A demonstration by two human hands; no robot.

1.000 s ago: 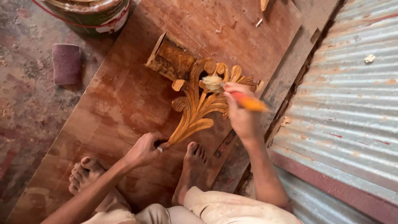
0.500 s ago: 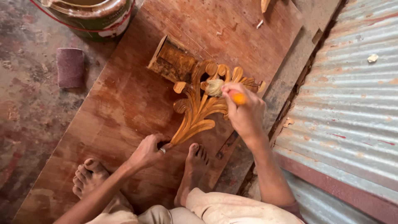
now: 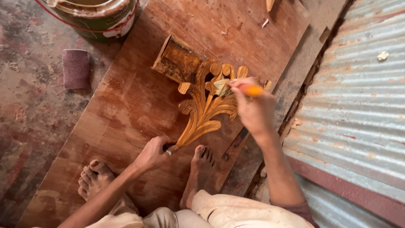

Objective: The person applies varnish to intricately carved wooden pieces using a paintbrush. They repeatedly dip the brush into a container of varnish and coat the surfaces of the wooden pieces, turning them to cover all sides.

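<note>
A carved wooden leaf ornament (image 3: 203,110), glossy orange-brown, lies on a reddish-brown wooden board (image 3: 126,105). My left hand (image 3: 152,153) pinches the narrow lower tip of the carving and holds it down. My right hand (image 3: 252,110) grips a paintbrush (image 3: 236,89) with an orange handle. Its pale bristles touch the upper lobes of the carving. Under the carving's top end sits a small dark wooden block (image 3: 177,60). My bare feet rest on the board just below the carving.
A paint bucket (image 3: 96,16) stands at the top left. A maroon piece of sandpaper (image 3: 76,68) lies on the stained floor to the left. Corrugated metal sheeting (image 3: 358,97) runs along the right. Wood scraps lie at the board's top edge.
My right hand has shifted the brush slightly across the carving's upper lobes. My left hand stays on the lower tip. The view has drifted a little.
</note>
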